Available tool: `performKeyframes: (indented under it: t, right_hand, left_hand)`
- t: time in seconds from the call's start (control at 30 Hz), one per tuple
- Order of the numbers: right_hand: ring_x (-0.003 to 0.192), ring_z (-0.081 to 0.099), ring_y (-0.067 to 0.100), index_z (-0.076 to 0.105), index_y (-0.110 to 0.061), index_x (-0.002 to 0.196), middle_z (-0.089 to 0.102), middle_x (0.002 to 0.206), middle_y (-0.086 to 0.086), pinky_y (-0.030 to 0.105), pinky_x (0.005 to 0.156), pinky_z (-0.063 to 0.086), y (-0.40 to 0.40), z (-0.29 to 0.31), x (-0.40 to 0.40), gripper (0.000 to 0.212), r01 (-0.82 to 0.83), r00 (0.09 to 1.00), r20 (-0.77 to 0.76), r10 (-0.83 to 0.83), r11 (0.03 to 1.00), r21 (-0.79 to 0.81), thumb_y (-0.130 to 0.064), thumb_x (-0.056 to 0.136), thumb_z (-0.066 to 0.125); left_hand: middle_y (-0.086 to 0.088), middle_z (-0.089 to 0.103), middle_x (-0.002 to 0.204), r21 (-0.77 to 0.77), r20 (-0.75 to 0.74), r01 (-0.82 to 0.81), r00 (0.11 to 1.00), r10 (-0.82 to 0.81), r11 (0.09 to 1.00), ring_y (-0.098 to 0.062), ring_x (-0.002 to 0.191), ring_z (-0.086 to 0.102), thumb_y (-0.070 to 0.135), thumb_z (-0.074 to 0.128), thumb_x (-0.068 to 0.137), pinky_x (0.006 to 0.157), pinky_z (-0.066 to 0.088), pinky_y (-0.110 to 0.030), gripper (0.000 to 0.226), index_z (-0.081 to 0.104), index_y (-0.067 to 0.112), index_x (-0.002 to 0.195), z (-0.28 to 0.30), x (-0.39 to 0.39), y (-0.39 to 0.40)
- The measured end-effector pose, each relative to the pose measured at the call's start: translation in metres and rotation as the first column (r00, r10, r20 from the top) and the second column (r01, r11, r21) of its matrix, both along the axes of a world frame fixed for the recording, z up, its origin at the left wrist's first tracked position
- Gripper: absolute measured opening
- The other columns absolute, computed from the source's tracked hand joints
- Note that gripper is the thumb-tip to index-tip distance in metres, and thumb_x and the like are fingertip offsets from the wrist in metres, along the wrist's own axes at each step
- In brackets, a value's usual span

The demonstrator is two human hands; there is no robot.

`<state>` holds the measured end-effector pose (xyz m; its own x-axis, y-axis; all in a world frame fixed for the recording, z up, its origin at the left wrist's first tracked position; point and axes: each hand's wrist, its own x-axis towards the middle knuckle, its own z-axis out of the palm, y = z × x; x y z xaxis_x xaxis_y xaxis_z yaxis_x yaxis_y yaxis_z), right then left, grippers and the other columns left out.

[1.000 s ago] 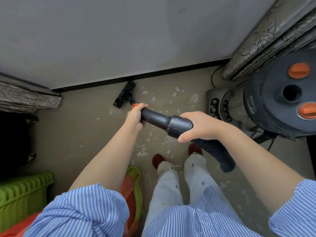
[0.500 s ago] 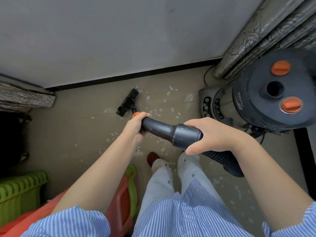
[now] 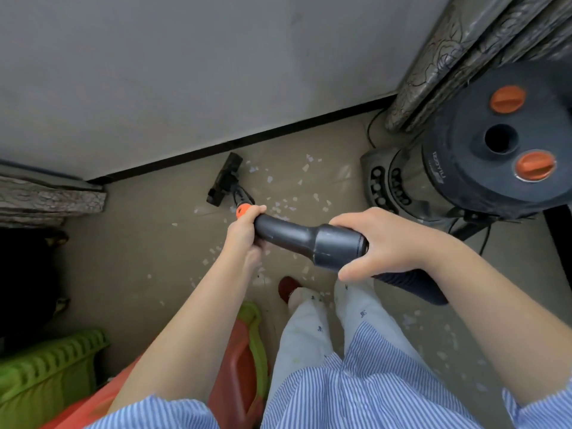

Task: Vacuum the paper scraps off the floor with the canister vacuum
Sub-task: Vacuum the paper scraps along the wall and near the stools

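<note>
Head view: hands (image 3: pixel 312 239) hide much of the wand (image 3: pixel 294 235).

Soft, even daylight, faint shadows, strong wide-angle bending at the edges (slight motion blur throughout).

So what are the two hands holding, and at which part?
The vacuum wand: left hand near its orange collar, right hand at the thick hose cuff.

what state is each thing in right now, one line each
left hand: closed around the front of the vacuum handle
right hand: closed around the handle's thick rear collar
vacuum handle: held off the floor in both hands
floor nozzle: down on the floor near the wall
paper scraps: still scattered on the floor
canister vacuum: upright on the floor
</note>
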<state>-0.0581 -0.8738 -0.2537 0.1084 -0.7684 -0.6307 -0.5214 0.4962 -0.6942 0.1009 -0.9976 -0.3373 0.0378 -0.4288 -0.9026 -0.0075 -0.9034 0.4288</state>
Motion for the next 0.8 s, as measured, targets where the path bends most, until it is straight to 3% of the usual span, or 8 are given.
performKeyframes:
  t: [0.27, 0.47, 0.6, 0.7, 0.8]
  right_hand:
    - [0.066, 0.053, 0.011, 0.057, -0.011, 0.097, 0.058, 0.081, -0.001, 0.024, 0.059, 0.043, -0.018, -0.023, 0.008, 0.036, 0.126, 0.991, 0.043, -0.126, 0.992, 0.002, -0.028, 0.07, 0.075]
    - [0.067, 0.056, 0.014, 0.057, -0.011, 0.097, 0.058, 0.08, 0.0, 0.027, 0.06, 0.047, -0.01, -0.029, 0.013, 0.033, 0.199, 0.978, 0.051, -0.2, 0.979, 0.035, -0.024, 0.071, 0.073]
    - [0.071, 0.06, 0.018, 0.058, -0.01, 0.101, 0.063, 0.087, 0.005, 0.033, 0.067, 0.051, 0.003, -0.03, 0.009, 0.035, 0.243, 0.966, 0.075, -0.249, 0.967, 0.079, -0.021, 0.072, 0.073]
    - [0.069, 0.057, 0.013, 0.058, -0.013, 0.101, 0.061, 0.084, 0.0, 0.029, 0.064, 0.048, 0.009, -0.028, 0.011, 0.034, 0.249, 0.965, 0.062, -0.255, 0.964, 0.09, -0.023, 0.072, 0.073]
    - [0.066, 0.055, 0.011, 0.057, -0.016, 0.096, 0.057, 0.078, -0.005, 0.022, 0.058, 0.044, 0.016, -0.025, 0.013, 0.03, 0.26, 0.964, 0.041, -0.264, 0.962, 0.084, -0.024, 0.072, 0.073]
  left_hand:
    - [-0.004, 0.053, 0.075, -0.051, 0.022, 0.107, 0.994, -0.106, 0.993, -0.014, 0.064, 0.052, 0.009, 0.06, 0.085, 0.055, 0.047, -0.022, 0.011, 0.052, 0.01, 0.077, -0.023, -0.005, -0.033]
    - [-0.004, 0.054, 0.076, -0.015, 0.024, 0.185, 0.983, -0.184, 0.983, -0.015, 0.064, 0.053, 0.011, 0.061, 0.084, 0.057, 0.047, -0.023, 0.007, 0.054, 0.009, 0.085, -0.03, -0.01, -0.032]
    - [-0.003, 0.053, 0.077, -0.006, 0.031, 0.237, 0.971, -0.236, 0.972, -0.013, 0.064, 0.052, 0.011, 0.061, 0.085, 0.041, 0.046, -0.016, 0.008, 0.054, 0.011, 0.081, -0.028, -0.019, -0.023]
    - [-0.003, 0.054, 0.079, 0.0, 0.042, 0.256, 0.966, -0.255, 0.967, -0.012, 0.066, 0.053, 0.013, 0.063, 0.084, 0.04, 0.046, -0.016, 0.022, 0.052, 0.008, 0.102, -0.026, -0.018, -0.019]
    - [-0.002, 0.053, 0.076, 0.017, 0.027, 0.269, 0.963, -0.269, 0.963, -0.011, 0.065, 0.053, 0.013, 0.062, 0.085, 0.037, 0.043, -0.012, 0.01, 0.053, 0.01, 0.089, -0.026, -0.018, -0.014]
